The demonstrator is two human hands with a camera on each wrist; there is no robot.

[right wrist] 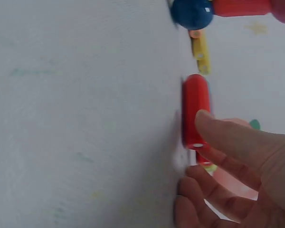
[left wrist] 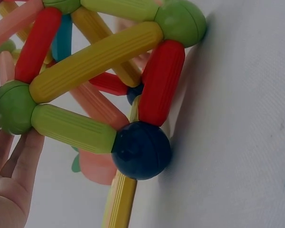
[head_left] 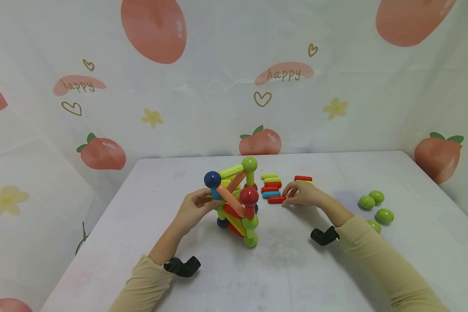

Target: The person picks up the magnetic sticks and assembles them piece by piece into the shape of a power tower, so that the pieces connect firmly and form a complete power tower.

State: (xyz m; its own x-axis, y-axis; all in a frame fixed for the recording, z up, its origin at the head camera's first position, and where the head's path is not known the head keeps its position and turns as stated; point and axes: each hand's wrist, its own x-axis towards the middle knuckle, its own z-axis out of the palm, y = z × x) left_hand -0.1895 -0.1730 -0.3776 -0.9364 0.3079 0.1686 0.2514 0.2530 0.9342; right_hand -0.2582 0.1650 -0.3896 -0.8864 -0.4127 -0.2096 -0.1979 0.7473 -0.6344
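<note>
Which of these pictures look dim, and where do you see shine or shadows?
Head view: brightest, with a small glint on the red ball; left wrist view: dimmer, shadow on the table beside the blue ball; right wrist view: also dim, shadow beside the right hand.

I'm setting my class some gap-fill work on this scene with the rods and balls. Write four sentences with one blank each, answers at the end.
1. One hand holds the structure; it is the person's ____ one.
2. The other hand has its thumb at a ____ rod.
3. The loose balls on the right of the table are all ____.
4. The word printed on the backdrop is ____.

Missing words: left; red; green; happy.
</note>
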